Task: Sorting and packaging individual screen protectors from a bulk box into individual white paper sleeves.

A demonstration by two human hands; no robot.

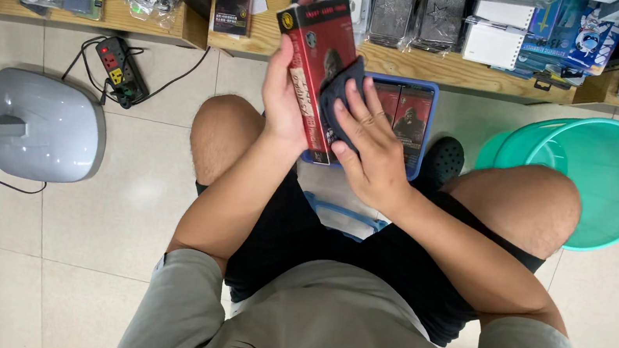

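My left hand (285, 100) grips a flat red and black box (315, 49) from behind, holding it upright and tilted above my knees. My right hand (371, 144) presses a dark cloth (339, 91) flat against the box's front face, fingers spread. Below the hands a blue tray (425, 125) on the floor holds more red and black boxes (410, 112) of the same kind. I sit with both bare knees apart, in black shorts and a grey shirt.
A teal plastic bucket (612, 180) stands on the floor at the right. A grey fan base (48, 126) and a black power strip (119, 68) with its cable lie at the left. Wooden shelves (417, 65) packed with small packaged goods run along the top. A dark shoe (443, 160) sits by the tray.
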